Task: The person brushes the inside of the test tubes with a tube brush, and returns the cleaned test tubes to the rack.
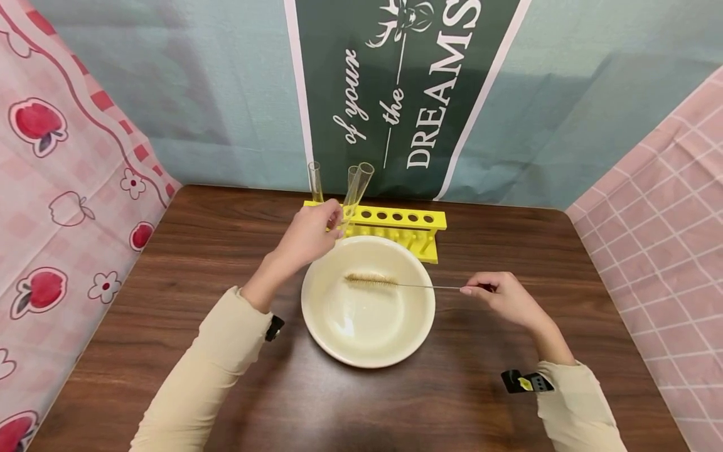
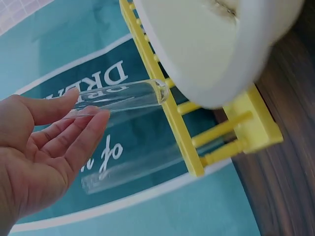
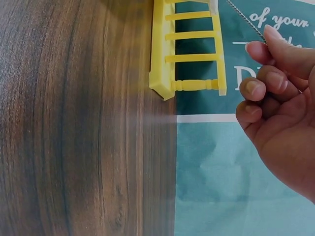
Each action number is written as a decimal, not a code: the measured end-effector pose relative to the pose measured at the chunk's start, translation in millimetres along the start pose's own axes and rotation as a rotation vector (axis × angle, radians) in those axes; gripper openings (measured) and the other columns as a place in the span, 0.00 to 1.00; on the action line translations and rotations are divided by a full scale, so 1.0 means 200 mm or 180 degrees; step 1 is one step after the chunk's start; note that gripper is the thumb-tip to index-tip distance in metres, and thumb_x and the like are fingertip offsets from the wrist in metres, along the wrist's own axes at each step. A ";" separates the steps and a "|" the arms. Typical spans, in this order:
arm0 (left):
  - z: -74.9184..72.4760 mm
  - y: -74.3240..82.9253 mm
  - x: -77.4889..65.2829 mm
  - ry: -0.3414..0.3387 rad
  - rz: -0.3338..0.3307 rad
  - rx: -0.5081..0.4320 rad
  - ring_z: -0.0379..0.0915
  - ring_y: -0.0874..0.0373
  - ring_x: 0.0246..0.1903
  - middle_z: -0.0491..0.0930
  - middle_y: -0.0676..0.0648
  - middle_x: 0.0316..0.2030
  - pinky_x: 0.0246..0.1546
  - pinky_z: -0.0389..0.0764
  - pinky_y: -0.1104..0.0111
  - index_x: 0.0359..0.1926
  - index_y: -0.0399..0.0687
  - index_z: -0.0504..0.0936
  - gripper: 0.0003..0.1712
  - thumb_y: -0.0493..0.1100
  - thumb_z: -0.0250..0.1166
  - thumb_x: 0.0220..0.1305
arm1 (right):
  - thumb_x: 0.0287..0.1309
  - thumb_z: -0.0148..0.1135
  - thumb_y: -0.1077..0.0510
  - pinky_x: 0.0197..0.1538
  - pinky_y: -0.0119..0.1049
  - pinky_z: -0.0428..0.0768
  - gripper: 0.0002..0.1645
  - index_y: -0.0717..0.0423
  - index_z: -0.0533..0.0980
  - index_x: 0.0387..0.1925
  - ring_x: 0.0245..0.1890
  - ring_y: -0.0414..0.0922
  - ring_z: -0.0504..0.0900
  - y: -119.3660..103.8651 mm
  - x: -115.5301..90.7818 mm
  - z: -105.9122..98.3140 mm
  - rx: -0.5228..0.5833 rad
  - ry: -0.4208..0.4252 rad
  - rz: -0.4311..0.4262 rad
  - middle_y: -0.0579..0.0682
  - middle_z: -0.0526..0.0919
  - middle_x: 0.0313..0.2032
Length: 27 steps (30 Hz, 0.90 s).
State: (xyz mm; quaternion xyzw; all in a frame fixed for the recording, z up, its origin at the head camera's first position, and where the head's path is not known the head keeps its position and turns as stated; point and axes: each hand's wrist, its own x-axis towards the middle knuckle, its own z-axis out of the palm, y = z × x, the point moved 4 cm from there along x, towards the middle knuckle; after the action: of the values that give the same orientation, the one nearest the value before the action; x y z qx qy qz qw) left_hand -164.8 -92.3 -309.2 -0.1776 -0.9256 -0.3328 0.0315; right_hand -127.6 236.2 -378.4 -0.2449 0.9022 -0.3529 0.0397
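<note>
My left hand (image 1: 310, 232) pinches a clear glass test tube (image 2: 130, 96) between thumb and fingers. The tube's rounded end is by the top bar of the yellow test tube rack (image 1: 398, 217); whether it sits in a hole I cannot tell. Another test tube (image 1: 315, 181) stands in the rack's left end, and one more shows behind the held one. On the right, my right hand (image 1: 503, 296) grips the thin wire handle of a test tube brush (image 1: 369, 280). The brush's bristles lie over the inside of a cream bowl (image 1: 367, 355), in front of the rack.
Dark wooden table (image 1: 452, 402) lies under everything. A teal cloth with a dark green printed panel (image 1: 390, 94) hangs behind the rack. Pink patterned cloths border the left and right sides. The bowl covers part of the rack's front.
</note>
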 end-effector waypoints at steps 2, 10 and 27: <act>0.02 0.02 0.03 -0.0001 0.0052 0.0008 0.75 0.51 0.34 0.71 0.47 0.24 0.36 0.74 0.62 0.32 0.39 0.69 0.09 0.33 0.63 0.55 | 0.52 0.63 0.63 0.20 0.30 0.65 0.05 0.51 0.79 0.25 0.18 0.36 0.65 0.00 0.00 0.00 0.0009 0.0013 0.0016 0.40 0.71 0.18; 0.11 0.10 0.17 -0.0084 -0.0028 0.0093 0.67 0.53 0.24 0.68 0.47 0.22 0.28 0.69 0.66 0.34 0.39 0.69 0.08 0.35 0.61 0.58 | 0.52 0.63 0.63 0.20 0.30 0.65 0.05 0.51 0.79 0.24 0.18 0.37 0.66 0.01 0.00 0.01 0.0043 0.0012 0.0063 0.41 0.71 0.18; 0.21 0.19 0.42 -0.0044 -0.0344 0.0305 0.74 0.50 0.30 0.73 0.45 0.27 0.32 0.73 0.64 0.37 0.41 0.68 0.09 0.37 0.59 0.58 | 0.52 0.62 0.65 0.20 0.30 0.66 0.06 0.52 0.79 0.25 0.18 0.37 0.66 -0.01 0.00 0.03 0.0096 -0.0006 0.0009 0.41 0.71 0.19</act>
State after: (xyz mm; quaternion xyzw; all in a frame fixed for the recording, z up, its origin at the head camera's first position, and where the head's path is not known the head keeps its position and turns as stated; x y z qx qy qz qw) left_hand -228.1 -12.8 -304.5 -0.1279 -0.9489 -0.2882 0.0154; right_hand -125.0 231.9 -382.0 -0.2434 0.8970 -0.3661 0.0448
